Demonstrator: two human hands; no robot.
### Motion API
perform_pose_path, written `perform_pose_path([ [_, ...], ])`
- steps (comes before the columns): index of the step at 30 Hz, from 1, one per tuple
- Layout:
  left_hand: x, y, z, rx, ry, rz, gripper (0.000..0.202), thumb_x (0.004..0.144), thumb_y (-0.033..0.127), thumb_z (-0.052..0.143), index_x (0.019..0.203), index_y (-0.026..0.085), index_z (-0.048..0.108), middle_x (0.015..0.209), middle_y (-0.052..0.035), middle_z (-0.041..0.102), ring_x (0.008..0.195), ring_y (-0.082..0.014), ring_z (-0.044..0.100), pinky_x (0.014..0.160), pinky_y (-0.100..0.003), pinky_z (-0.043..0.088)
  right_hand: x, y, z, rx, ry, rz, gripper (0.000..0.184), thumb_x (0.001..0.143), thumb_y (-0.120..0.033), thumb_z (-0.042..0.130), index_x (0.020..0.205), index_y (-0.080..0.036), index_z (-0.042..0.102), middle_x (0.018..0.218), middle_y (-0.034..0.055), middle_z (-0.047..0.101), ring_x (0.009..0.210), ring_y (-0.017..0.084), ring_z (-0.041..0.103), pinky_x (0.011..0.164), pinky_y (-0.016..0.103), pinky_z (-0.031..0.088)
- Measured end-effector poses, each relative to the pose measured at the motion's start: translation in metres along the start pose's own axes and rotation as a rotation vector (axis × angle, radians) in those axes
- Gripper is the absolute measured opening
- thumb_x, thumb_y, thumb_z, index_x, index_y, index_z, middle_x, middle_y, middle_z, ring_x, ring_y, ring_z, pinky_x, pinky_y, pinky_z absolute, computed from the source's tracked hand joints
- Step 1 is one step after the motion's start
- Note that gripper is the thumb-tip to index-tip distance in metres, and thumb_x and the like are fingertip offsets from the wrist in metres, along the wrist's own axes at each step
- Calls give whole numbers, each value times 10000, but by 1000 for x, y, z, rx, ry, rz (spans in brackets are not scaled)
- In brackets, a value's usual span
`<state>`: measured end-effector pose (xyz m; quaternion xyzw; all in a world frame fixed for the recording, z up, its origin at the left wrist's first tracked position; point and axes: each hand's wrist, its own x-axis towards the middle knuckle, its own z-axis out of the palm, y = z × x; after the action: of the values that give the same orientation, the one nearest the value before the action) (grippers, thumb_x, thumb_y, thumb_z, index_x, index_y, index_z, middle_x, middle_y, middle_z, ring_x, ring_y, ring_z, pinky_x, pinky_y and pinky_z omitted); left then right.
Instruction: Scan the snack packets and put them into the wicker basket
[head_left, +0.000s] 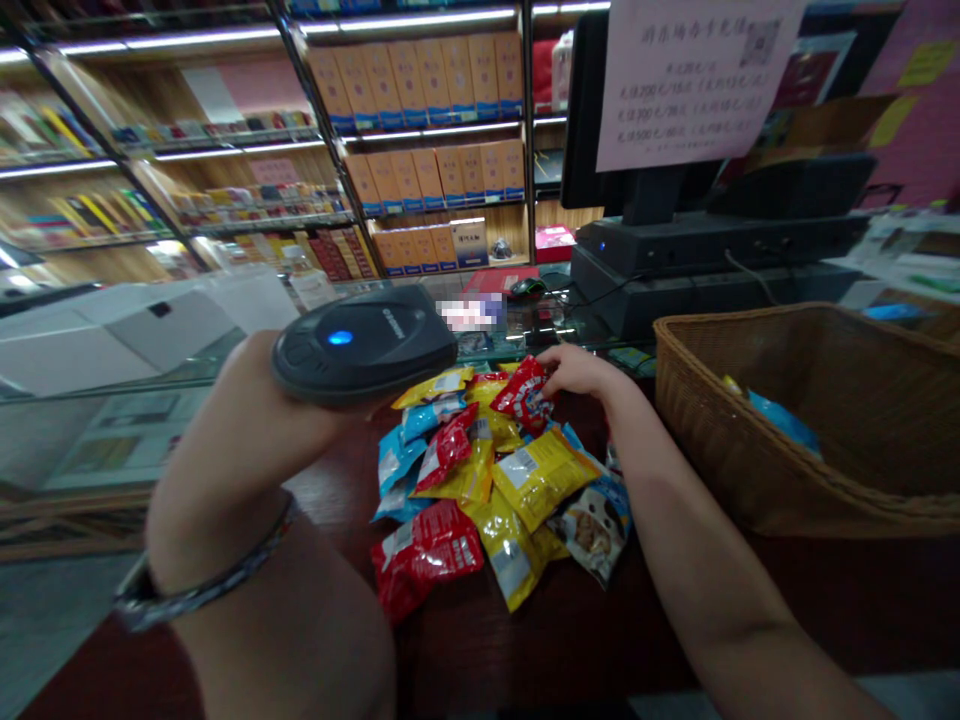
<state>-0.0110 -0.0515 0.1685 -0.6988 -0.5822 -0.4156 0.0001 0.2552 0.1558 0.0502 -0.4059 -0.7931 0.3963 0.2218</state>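
Note:
My left hand is wrapped round a dark barcode scanner with a blue light, raised just left of a heap of snack packets. Most of that hand's fingers are hidden under the scanner. At the far side of the heap, my right hand pinches a red snack packet. Several yellow packets, blue packets and red packets lie loosely piled between my arms. A packet with a dog-like face lies beside my right forearm.
A wicker basket with a few packets inside stands to the right on the dark red table. Behind are a monitor bearing a paper sign and a glass counter with white boxes. Shelves of boxed goods line the back.

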Motion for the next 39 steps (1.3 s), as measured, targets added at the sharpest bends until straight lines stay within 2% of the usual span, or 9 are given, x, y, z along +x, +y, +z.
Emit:
perform_pose_path([
  [4, -1, -3, 0, -6, 11, -10, 468, 612, 372, 814, 1042, 205, 737, 836, -30, 795, 756, -249, 708, 742, -381, 588, 0, -4, -6, 174, 186, -233, 299, 565, -123, 748, 850, -208, 779, 1304, 24, 648, 1220, 239, 583, 1069, 360, 432],
  [8, -2, -3, 0, -28, 10, -1, 454, 630, 345, 810, 1057, 205, 745, 887, -30, 801, 779, -242, 713, 748, -368, 592, 6, 0, 4, 355, 231, -361, 282, 657, -165, 720, 920, -238, 793, 1470, 26, 524, 1323, 218, 521, 1132, 377, 376],
  [15, 0, -4, -2, -4, 3, 33, 472, 643, 373, 826, 1075, 206, 735, 906, -22, 802, 791, -234, 713, 750, -350, 586, 9, 6, 18, 249, -79, -100, 479, 632, -33, 517, 982, -196, 800, 1011, 31, 760, 1003, 193, 669, 935, 306, 510],
  [18, 0, -5, -2, 12, 12, 48, 454, 654, 381, 824, 1064, 209, 734, 911, -13, 800, 819, -235, 715, 778, -353, 583, 6, 0, 16, 335, -92, 47, 518, 597, -17, 485, 991, -170, 785, 950, 33, 754, 803, 143, 655, 766, 238, 528],
  [21, 0, -6, -2, 8, 9, 41, 468, 646, 380, 825, 1068, 200, 733, 916, -21, 801, 819, -243, 716, 799, -377, 584, 6, -5, 22, 456, -40, 137, 453, 716, -128, 559, 1136, -189, 718, 936, 41, 730, 675, 121, 614, 615, 224, 514],
  [24, 0, -9, -2, -10, -6, 24, 459, 637, 359, 819, 1060, 200, 737, 906, -30, 802, 764, -239, 712, 768, -384, 588, 10, -5, 37, 489, -42, 51, 688, 713, -235, 733, 1377, -247, 551, 1004, 36, 711, 727, 135, 637, 658, 253, 545],
  [27, 1, -12, -2, -12, -20, 15, 445, 622, 365, 820, 1032, 210, 746, 907, -30, 801, 769, -240, 712, 759, -380, 587, 17, -2, 51, 437, -30, -32, 920, 558, -127, 837, 1413, -235, 515, 1088, 44, 689, 830, 151, 643, 765, 281, 554],
  [32, 1, -9, -1, -12, -17, -4, 453, 629, 384, 814, 1052, 235, 748, 966, -26, 799, 822, -238, 712, 795, -385, 583, 15, -7, 45, 192, 44, -182, 925, 530, -95, 819, 1393, -238, 519, 1195, 46, 658, 913, 180, 641, 846, 317, 538],
  [39, 7, -6, 1, 37, -77, 8, 335, 656, 390, 744, 937, 212, 785, 851, -24, 798, 753, -223, 691, 716, -346, 581, -9, -31, 10, -175, 419, -477, 807, 592, -81, 722, 1358, -250, 531, 1356, 65, 577, 1190, 241, 584, 1037, 380, 455],
])
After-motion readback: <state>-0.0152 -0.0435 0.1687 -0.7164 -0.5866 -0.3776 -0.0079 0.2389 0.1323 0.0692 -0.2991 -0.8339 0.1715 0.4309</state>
